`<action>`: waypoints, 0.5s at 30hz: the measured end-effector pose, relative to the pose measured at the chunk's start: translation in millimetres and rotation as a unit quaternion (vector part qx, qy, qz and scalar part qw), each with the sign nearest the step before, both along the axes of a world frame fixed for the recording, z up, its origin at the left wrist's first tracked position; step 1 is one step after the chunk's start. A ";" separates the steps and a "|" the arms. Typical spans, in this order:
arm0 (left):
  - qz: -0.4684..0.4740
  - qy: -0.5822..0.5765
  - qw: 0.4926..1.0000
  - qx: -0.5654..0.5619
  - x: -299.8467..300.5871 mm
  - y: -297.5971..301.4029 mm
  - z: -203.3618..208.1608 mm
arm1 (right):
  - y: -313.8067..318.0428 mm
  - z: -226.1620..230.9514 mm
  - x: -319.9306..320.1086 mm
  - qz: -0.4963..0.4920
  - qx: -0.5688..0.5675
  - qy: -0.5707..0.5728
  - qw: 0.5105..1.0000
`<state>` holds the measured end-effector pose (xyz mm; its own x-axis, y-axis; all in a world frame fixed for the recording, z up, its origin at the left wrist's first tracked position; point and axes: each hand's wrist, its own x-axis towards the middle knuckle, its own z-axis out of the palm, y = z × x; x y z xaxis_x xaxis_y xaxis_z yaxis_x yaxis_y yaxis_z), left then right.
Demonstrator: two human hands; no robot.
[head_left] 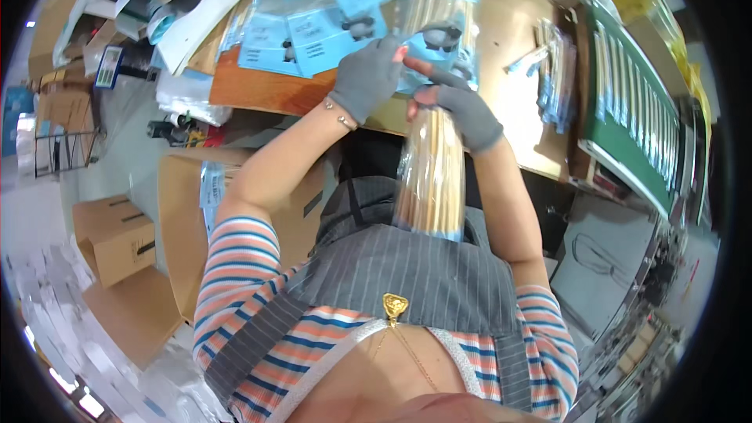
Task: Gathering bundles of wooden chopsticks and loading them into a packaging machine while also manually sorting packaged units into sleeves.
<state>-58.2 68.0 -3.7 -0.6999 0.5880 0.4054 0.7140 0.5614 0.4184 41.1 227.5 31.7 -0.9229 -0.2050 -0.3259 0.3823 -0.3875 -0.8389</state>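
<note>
My right hand (468,110), in a grey glove with bare fingertips, is closed around the upper end of a clear bag of wooden sticks (431,176). The bag hangs down in front of my apron, and its lower end looks bluish. My left hand (366,77), gloved the same way, has its fingers curled at the left edge of a blue-and-clear pouch (435,39) with a panda picture and sticks inside. What those fingers hold, if anything, is hidden. The right index finger points toward the left fingertips.
Several flat blue pouches (317,35) overlap on the wooden table (251,82), left of the filled pouch. Slim clear packets (556,82) lie at the right, beside a green tray (627,110) with a row of similar packets. Cardboard boxes (117,235) stand on the floor at left.
</note>
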 end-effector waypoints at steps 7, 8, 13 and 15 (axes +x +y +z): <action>-0.142 0.017 0.972 0.188 81.8 28.9 2.5 | 13.9 -156.2 -17.7 -0.266 0.043 0.102 0.958; -0.130 0.018 0.977 0.169 89.1 23.1 0.8 | 13.5 -144.0 -0.6 -0.295 0.002 0.116 0.948; -0.228 -0.004 0.962 0.148 145.1 -1.0 -17.5 | -12.0 -70.2 166.4 -0.179 0.151 -0.006 0.972; -0.285 -0.035 0.943 0.166 164.4 -8.1 -24.7 | -8.8 -59.1 216.4 -0.121 0.199 -0.104 0.967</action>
